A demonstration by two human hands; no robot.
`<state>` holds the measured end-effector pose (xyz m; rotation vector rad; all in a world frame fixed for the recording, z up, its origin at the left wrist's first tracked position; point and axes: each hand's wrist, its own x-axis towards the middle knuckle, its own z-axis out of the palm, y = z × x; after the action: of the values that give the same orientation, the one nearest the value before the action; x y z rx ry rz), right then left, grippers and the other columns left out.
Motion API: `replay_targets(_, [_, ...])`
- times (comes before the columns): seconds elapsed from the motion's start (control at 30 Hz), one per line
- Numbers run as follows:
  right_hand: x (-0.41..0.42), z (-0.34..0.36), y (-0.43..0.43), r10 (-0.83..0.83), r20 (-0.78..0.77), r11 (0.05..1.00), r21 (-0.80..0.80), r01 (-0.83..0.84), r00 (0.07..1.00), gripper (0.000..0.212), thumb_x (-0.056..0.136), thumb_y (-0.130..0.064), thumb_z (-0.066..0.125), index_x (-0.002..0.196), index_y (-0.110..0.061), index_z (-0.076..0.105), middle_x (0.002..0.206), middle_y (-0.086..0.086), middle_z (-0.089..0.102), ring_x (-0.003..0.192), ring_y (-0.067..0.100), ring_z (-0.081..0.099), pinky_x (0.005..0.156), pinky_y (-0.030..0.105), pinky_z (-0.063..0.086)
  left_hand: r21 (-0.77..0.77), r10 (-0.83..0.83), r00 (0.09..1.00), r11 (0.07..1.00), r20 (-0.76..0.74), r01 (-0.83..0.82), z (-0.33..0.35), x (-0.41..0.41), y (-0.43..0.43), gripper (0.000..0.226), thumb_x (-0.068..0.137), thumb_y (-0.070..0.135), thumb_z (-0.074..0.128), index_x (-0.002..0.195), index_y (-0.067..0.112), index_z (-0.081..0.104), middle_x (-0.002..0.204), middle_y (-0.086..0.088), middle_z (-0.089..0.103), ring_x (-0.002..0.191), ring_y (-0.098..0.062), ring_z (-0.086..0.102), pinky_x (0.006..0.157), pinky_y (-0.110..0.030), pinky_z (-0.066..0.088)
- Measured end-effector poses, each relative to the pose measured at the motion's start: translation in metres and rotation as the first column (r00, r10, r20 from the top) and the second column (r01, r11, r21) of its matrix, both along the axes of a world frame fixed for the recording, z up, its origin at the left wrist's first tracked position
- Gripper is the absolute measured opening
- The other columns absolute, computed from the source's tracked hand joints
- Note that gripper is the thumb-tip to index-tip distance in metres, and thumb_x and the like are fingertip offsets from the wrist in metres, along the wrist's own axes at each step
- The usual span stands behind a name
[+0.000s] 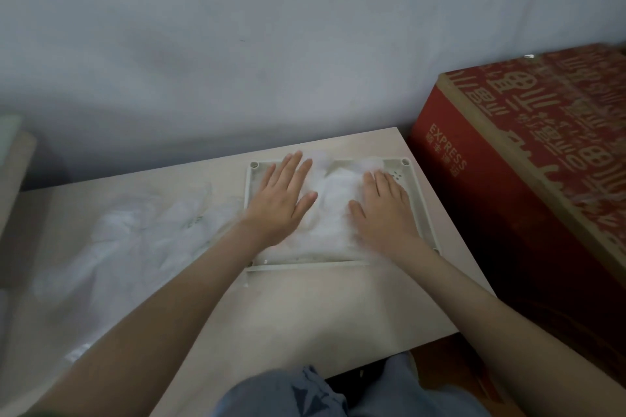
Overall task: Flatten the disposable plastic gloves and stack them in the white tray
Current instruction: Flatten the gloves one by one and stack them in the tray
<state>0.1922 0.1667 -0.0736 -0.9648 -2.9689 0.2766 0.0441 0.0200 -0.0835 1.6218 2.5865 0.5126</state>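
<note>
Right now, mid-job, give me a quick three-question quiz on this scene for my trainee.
1. True or false: the left hand and right hand both press flat on the gloves in the white tray.
2. Where is the loose glove pile? A) under the tray B) on the table, left of the tray C) gripped in one hand
3. Fill in: the red box reads ____.
Key: 1 true; 2 B; 3 EXPRESS.

Filmy translucent plastic gloves (pixel 333 213), matt hard-plastic tray (pixel 421 203), pale wood-grain table (pixel 305 308)
</note>
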Motion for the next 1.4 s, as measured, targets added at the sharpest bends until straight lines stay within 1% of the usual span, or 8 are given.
replay_targets(0.23, [-0.007, 0.044, -0.035, 0.125, -0.004, 0.985, 0.12, -0.124, 0.992, 0.034, 0.095, -0.027, 0.04, 0.119, -0.008, 0.056, 0.121, 0.007, 0.054, 0.113, 0.026, 0.042, 0.094, 0.035, 0.031, 0.164, 0.09, 0.996, 0.982, 0.003, -0.089, 0.031, 0.004, -0.094, 0.056, 0.094, 0.041, 0.034, 0.13, 0.0, 0.046, 0.135, -0.017, 0.048, 0.124, -0.031, 0.042, 0.106, -0.038, 0.03])
replay_targets(0.47, [-0.021, 0.07, -0.087, 0.402, -0.044, 0.899, -0.17, -0.403, 0.915, 0.033, 0.098, -0.023, 0.044, 0.128, -0.014, 0.052, 0.13, 0.002, 0.05, 0.124, 0.021, 0.037, 0.101, 0.029, 0.028, -0.243, 0.502, 0.863, 0.846, 0.059, -0.476, 0.011, -0.003, -0.2, 0.07, 0.092, 0.054, 0.049, 0.144, 0.01, 0.031, 0.149, -0.012, 0.034, 0.135, -0.031, 0.033, 0.108, -0.042, 0.027])
replay_targets(0.63, [-0.024, 0.08, -0.11, 0.491, 0.026, 0.839, -0.282, -0.465, 0.871, 0.035, 0.099, -0.025, 0.043, 0.132, -0.016, 0.05, 0.137, 0.0, 0.046, 0.13, 0.018, 0.033, 0.105, 0.029, 0.027, -0.423, 0.551, 0.834, 0.765, 0.039, -0.486, 0.002, 0.001, -0.227, 0.069, 0.091, 0.048, 0.053, 0.144, 0.011, 0.027, 0.149, -0.01, 0.033, 0.136, -0.026, 0.033, 0.107, -0.036, 0.029])
replay_targets(0.8, [-0.021, 0.086, -0.113, 0.486, 0.055, 0.828, -0.349, -0.439, 0.872, 0.035, 0.098, -0.027, 0.043, 0.132, -0.019, 0.05, 0.138, -0.004, 0.044, 0.131, 0.015, 0.032, 0.106, 0.031, 0.029, -0.34, 0.52, 0.844, 0.776, -0.131, -0.531, 0.012, 0.006, -0.221, 0.019, 0.096, 0.019, 0.046, 0.108, 0.005, 0.051, 0.113, -0.013, 0.057, 0.103, -0.032, 0.055, 0.081, -0.037, 0.04])
replay_targets(1.0, [-0.018, 0.091, -0.106, 0.386, -0.021, 0.791, -0.507, -0.342, 0.922, 0.026, 0.096, -0.034, 0.05, 0.116, -0.021, 0.061, 0.12, -0.008, 0.054, 0.113, 0.011, 0.05, 0.092, 0.024, 0.038, -0.078, 0.641, 0.763, 0.759, -0.081, -0.646, 0.03, 0.005, -0.213, 0.024, 0.101, 0.017, 0.036, 0.094, 0.003, 0.055, 0.095, -0.017, 0.061, 0.085, -0.036, 0.058, 0.072, -0.04, 0.041])
replay_targets(1.1, [-0.021, 0.093, -0.105, 0.2, -0.087, 0.604, -0.773, -0.192, 0.976, 0.036, 0.093, -0.05, 0.052, 0.104, -0.02, 0.068, 0.112, -0.005, 0.064, 0.104, 0.012, 0.06, 0.095, 0.029, 0.046, 0.124, 0.655, 0.753, 0.744, 0.061, -0.657, 0.059, 0.012, -0.195, 0.023, 0.1, 0.018, 0.039, 0.088, 0.003, 0.052, 0.087, -0.014, 0.057, 0.078, -0.035, 0.054, 0.067, -0.038, 0.038])
replay_targets(1.2, [-0.026, 0.091, -0.106, 0.057, -0.153, 0.218, -0.963, -0.162, 0.987, 0.05, 0.089, -0.052, 0.05, 0.109, -0.008, 0.065, 0.108, 0.007, 0.064, 0.101, 0.019, 0.062, 0.094, 0.035, 0.048, 0.297, 0.529, 0.839, 0.787, 0.125, -0.541, 0.088, 0.022, -0.165, 0.019, 0.098, 0.017, 0.045, 0.091, 0.003, 0.054, 0.089, -0.014, 0.058, 0.08, -0.035, 0.054, 0.066, -0.037, 0.035])
replay_targets(1.4, [-0.027, 0.088, -0.09, -0.243, -0.317, -0.285, -0.88, -0.379, 0.917, 0.075, 0.055, -0.059, 0.085, 0.111, -0.012, 0.066, 0.107, 0.009, 0.069, 0.104, 0.025, 0.063, 0.092, 0.036, 0.052, 0.438, 0.083, 0.996, 0.894, 0.045, -0.094, 0.105, 0.044, -0.105, 0.018, 0.091, 0.015, 0.052, 0.096, 0.001, 0.063, 0.093, -0.012, 0.068, 0.082, -0.03, 0.062, 0.07, -0.024, 0.037])
